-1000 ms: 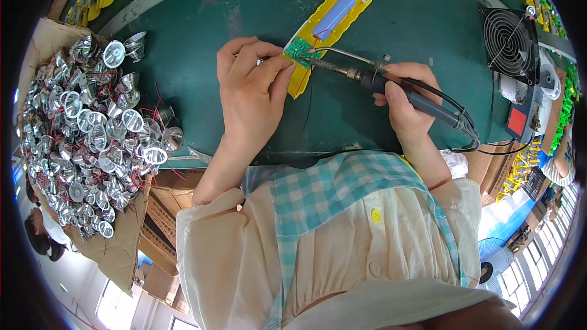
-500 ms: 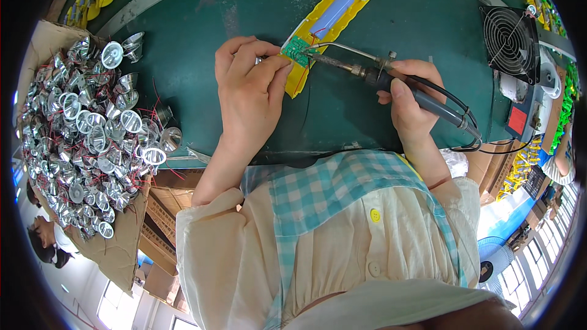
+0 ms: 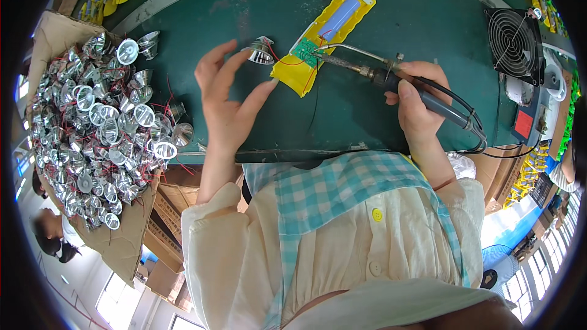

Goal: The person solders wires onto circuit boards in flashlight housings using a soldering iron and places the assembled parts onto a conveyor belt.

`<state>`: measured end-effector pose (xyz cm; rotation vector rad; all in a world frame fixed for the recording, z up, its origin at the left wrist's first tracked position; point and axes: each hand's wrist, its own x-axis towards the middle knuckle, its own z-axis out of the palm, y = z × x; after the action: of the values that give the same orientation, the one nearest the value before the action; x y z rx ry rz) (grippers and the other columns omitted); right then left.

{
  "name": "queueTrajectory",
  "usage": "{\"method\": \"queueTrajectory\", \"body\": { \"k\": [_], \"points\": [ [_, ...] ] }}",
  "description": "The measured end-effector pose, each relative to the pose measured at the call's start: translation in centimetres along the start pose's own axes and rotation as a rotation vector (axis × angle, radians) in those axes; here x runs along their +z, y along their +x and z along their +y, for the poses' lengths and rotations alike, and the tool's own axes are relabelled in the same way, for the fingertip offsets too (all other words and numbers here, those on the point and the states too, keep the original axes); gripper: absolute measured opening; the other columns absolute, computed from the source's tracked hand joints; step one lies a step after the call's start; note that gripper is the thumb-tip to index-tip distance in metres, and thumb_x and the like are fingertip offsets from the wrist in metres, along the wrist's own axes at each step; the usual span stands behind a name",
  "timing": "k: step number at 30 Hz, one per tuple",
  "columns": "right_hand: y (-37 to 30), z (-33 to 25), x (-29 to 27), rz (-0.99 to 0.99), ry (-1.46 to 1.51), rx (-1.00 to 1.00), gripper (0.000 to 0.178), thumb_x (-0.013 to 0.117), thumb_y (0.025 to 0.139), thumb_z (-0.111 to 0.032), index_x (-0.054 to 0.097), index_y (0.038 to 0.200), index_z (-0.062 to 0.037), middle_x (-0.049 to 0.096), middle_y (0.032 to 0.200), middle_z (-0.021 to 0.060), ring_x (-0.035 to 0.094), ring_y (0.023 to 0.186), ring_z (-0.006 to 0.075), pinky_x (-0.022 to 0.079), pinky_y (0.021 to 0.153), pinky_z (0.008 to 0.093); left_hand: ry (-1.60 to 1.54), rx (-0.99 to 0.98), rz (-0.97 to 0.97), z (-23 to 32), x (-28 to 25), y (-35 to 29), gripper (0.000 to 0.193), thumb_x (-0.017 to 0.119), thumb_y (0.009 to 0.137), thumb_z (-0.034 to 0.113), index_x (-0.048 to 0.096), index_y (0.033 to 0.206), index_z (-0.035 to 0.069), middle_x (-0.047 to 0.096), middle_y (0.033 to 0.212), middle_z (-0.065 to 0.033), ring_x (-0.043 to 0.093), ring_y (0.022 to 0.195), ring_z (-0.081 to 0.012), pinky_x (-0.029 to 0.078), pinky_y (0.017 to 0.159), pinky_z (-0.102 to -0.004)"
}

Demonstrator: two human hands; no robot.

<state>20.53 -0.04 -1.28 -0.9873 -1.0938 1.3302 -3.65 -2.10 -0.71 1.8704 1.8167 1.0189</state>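
Observation:
My left hand [image 3: 226, 107] is open, thumb and fingers spread, beside a small silver reflector cup [image 3: 262, 55]. A fingertip is at the cup's edge; whether it touches I cannot tell. A red wire runs from the cup to a green circuit board [image 3: 304, 51]. The board lies in a long yellow plastic housing [image 3: 296, 79], below a bluish-purple cylindrical battery [image 3: 340, 17]. My right hand [image 3: 419, 104] is closed round a soldering iron [image 3: 445, 108] with a thin metal feed tube [image 3: 361, 52]. The iron's tip and the tube's end meet at the board.
On the left a cardboard box [image 3: 125, 260] is heaped with reflector cups [image 3: 101, 131] trailing red wires. A black fan [image 3: 513, 46] stands at the right, with a grey unit bearing a red panel [image 3: 523, 123] near it. The green table [image 3: 361, 119] ends near my apron.
My left hand has let go and drawn back left, its fingers spreading, so the reflector cup shows. The iron still rests at the board. The whole view has shifted slightly.

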Motion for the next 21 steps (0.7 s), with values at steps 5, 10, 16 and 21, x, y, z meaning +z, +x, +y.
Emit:
{"method": "queueTrajectory", "body": {
  "k": [5,10,16,21],
  "points": [
    [-0.1,-0.2,0.2,0.01,-0.004,0.019,0.019,0.055,0.067,0.0,0.05,0.086,-0.0002,0.054,0.073,0.0083,0.053,0.056,0.0099,0.046,0.051,0.0199,-0.148,0.076,0.037,-0.3,2.1,1.1,0.017,0.064,0.063,0.007,0.058,0.079,0.005,0.052,0.087,-0.0078,0.043,0.088,-0.0226,0.035,0.077,-0.0293],
    [-0.1,0.4,0.2,0.025,-0.02,0.041,0.019,0.056,0.067,-0.001,0.051,0.086,-0.0005,0.053,0.07,0.0071,0.053,0.055,0.0096,0.046,0.05,0.0198,-0.283,-0.212,-0.01,2.2,2.2,1.7,0.008,0.062,0.064,0.005,0.059,0.071,0.004,0.052,0.07,-0.0045,0.044,0.08,-0.0207,0.037,0.069,-0.0279],
    [0.1,0.7,0.6,0.02,-0.07,-0.022,0.02,0.054,0.069,-0.001,0.048,0.087,0.0014,0.053,0.072,0.0103,0.052,0.05,0.012,0.045,0.045,0.0187,0.11,0.135,-0.016,2.1,2.7,1.8,0.007,0.062,0.06,0.002,0.058,0.065,0.004,0.051,0.069,-0.0045,0.044,0.077,-0.0228,0.037,0.065,-0.0303],
    [0.1,0.5,1.0,0.017,-0.085,0.017,0.02,0.057,0.067,0.0,0.051,0.086,-0.0006,0.054,0.07,0.007,0.053,0.056,0.0097,0.045,0.052,0.0202,0.111,0.175,-0.017,1.8,3.0,1.9,0.007,0.062,0.059,0.002,0.057,0.063,0.003,0.052,0.069,-0.0049,0.044,0.079,-0.0244,0.037,0.066,-0.0319]
  ]
}}
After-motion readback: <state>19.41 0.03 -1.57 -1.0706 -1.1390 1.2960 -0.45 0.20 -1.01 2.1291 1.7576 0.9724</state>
